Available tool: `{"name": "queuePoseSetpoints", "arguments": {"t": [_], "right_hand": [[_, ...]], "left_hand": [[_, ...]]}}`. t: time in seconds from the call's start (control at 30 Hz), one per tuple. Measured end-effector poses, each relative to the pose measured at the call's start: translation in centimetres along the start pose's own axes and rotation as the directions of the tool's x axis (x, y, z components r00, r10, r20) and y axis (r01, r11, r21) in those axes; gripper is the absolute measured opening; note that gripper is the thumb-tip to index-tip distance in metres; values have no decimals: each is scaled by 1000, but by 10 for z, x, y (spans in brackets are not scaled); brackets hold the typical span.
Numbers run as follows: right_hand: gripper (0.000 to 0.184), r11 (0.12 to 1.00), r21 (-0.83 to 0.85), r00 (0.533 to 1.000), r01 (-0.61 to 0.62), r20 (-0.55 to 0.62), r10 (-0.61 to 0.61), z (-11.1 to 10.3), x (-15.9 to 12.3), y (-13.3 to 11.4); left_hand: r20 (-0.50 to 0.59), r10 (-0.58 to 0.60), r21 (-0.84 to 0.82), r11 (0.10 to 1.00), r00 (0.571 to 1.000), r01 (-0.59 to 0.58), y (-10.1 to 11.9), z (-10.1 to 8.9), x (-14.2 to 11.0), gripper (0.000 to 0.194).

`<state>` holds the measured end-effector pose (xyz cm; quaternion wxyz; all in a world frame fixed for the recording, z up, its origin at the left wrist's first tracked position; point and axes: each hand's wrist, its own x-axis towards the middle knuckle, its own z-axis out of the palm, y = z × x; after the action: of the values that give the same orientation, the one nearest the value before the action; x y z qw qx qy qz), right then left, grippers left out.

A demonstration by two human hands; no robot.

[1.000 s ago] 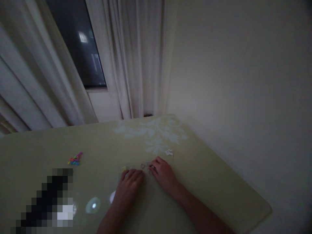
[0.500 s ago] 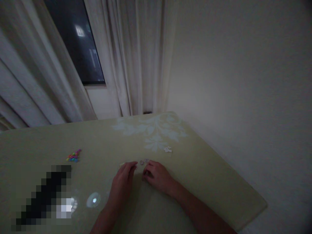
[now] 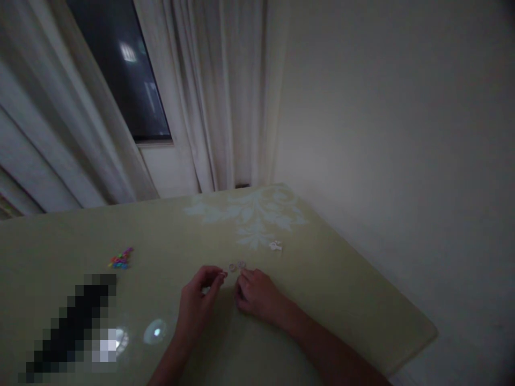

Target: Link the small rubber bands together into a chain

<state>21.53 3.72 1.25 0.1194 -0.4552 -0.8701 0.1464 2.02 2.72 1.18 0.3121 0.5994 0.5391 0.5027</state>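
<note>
My left hand (image 3: pixel 198 296) is over the table, thumb and index finger pinched on a small pale piece (image 3: pixel 223 274), too small to make out in detail. Just right of it, my right hand (image 3: pixel 257 294) rests low with its fingers curled in; whatever they hold, if anything, is hidden. Beyond the fingertips lie a small ring (image 3: pixel 232 267) and a second small pale ring-like piece (image 3: pixel 241 264), side by side on the table. Farther back sits a small white object (image 3: pixel 276 246) of unclear kind.
A pile of small multicoloured pieces (image 3: pixel 121 259) lies on the table's left part. The pale table (image 3: pixel 346 300) has a white leaf pattern at its far end, near a curtain (image 3: pixel 225 107) and a wall (image 3: pixel 382 134). A pixelated dark patch (image 3: pixel 72 327) covers the lower left.
My left thumb and index finger have come together on the small pale piece, and the hand has turned. The right hand's fingers have curled tighter. A yellowish bit behind the left hand no longer shows.
</note>
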Motion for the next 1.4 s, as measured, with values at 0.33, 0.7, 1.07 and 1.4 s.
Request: {"name": "queuePoseSetpoints", "arguments": {"t": [0.33,0.7,1.07,1.4], "right_hand": [[18,625,778,978,65,-175,116,-16,1,2],[38,411,912,979,-2,-82,186,-8,7,13],[5,926,349,954,-142,-202,223,-1,13,31],[11,984,75,978,-163,-120,172,-1,12,22]], "left_hand": [[135,-26,-258,964,991,60,10,4,-1,28],[98,74,-262,964,992,-46,10,6,-5,18],[67,-59,-299,951,996,77,11,3,-4,36],[-1,-9,-283,959,1000,8,7,2,-3,25]]}}
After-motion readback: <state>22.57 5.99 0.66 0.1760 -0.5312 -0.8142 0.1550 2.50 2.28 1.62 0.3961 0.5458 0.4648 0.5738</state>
